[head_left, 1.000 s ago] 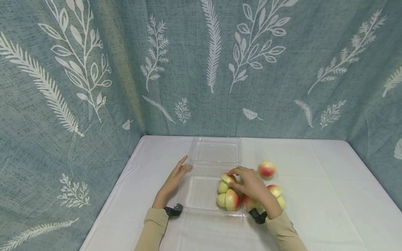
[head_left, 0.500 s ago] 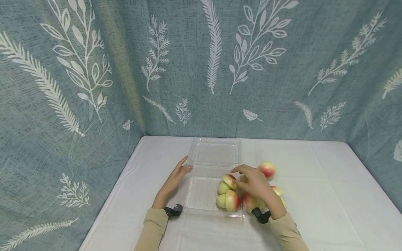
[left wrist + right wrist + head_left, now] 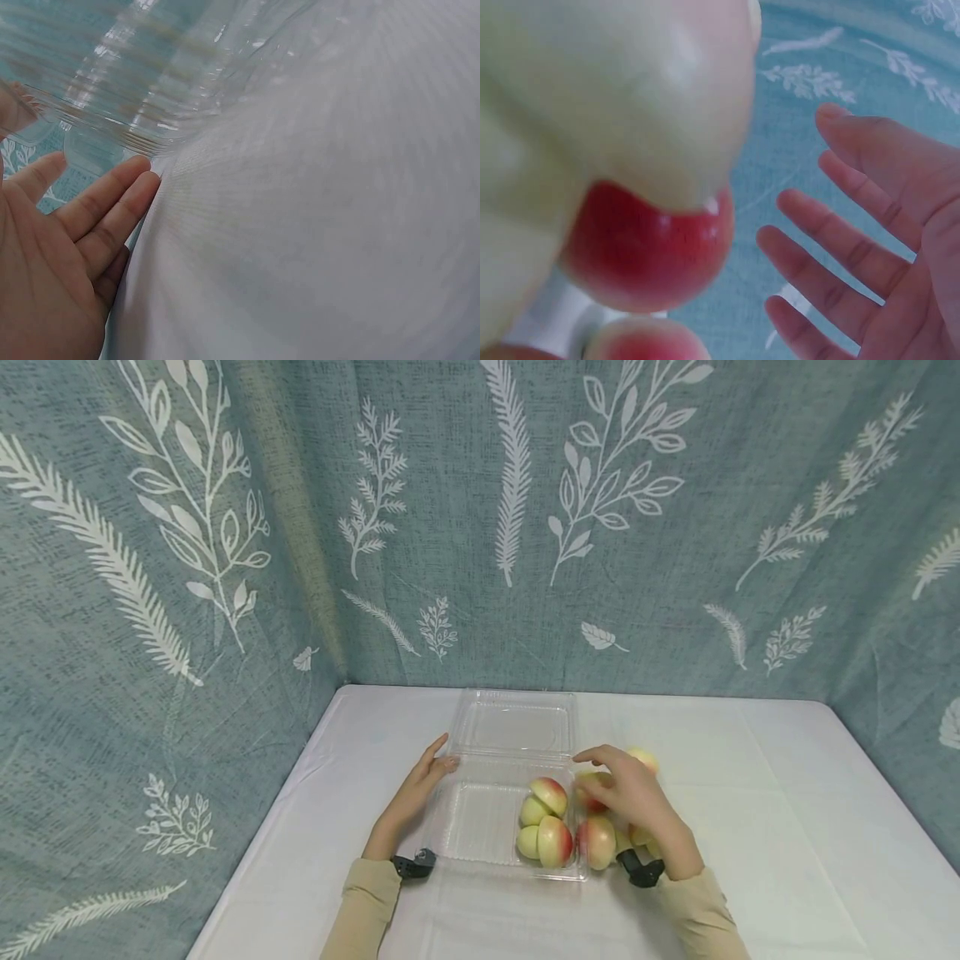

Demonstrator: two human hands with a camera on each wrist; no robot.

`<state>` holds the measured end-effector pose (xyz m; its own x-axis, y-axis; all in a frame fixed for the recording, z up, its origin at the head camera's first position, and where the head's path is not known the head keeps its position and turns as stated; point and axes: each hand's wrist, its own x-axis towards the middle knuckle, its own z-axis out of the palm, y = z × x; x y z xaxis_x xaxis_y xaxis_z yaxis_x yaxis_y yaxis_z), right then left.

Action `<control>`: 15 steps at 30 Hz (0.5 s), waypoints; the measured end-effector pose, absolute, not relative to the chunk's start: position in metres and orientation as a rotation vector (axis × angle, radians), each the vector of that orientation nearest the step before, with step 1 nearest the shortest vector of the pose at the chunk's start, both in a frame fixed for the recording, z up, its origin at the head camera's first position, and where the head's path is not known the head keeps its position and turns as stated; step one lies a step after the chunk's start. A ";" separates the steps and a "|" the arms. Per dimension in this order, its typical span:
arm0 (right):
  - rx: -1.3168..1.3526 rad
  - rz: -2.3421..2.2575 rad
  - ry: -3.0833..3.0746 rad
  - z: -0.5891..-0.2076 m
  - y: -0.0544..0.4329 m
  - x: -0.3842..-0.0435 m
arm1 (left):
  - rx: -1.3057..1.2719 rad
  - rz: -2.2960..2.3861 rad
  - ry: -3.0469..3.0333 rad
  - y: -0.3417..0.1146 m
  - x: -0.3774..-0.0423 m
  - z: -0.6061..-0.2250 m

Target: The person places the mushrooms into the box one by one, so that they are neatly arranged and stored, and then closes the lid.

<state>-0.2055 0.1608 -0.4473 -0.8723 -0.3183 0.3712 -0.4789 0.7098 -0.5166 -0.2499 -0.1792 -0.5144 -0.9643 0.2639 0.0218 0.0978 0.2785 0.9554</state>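
Observation:
A clear plastic clamshell box (image 3: pixel 477 822) lies unfolded on the table, its lid (image 3: pixel 516 727) toward the back. My left hand (image 3: pixel 414 789) rests along the box's left side. In the left wrist view the straight fingers (image 3: pixel 120 217) are close against the ribbed clear wall (image 3: pixel 112 82). Red-and-yellow peach-like fruits (image 3: pixel 555 842) sit in the box's right part. Just right of the box, my right hand (image 3: pixel 637 797) hovers over more such fruits (image 3: pixel 596 843), partly hiding them. In the right wrist view its fingers (image 3: pixel 840 240) are spread, apart from the red fruit (image 3: pixel 649 255).
A white cloth (image 3: pixel 765 827) covers the table. Behind it hangs a blue-green curtain (image 3: pixel 465 510) with white leaf prints. One fruit (image 3: pixel 643 760) lies farther back, partly behind my right hand. A dark band (image 3: pixel 641 868) is around the right wrist.
My right hand has left the fruit at the back right of the box and moved right, over the fruits outside. That fruit stays in the box. My left hand has not moved.

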 end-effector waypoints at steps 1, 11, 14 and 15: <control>0.618 0.909 -2.670 -0.446 0.162 -0.206 | 0.341 1.778 2.397 -0.179 -0.250 -0.515; 0.542 0.899 -2.706 -0.444 0.181 -0.208 | 0.364 1.793 2.379 -0.179 -0.250 -0.515; 0.520 0.902 -2.703 -0.444 0.186 -0.208 | 0.367 1.801 2.370 -0.179 -0.250 -0.516; 0.513 0.896 -2.702 -0.445 0.188 -0.208 | 0.366 1.803 2.369 -0.179 -0.251 -0.515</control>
<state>-0.2082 0.1878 -0.4446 -0.9074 -0.2499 0.3379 -0.4023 0.7491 -0.5264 -0.2505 -0.1792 -0.5153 -0.9604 0.2765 0.0340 0.1065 0.2515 0.9620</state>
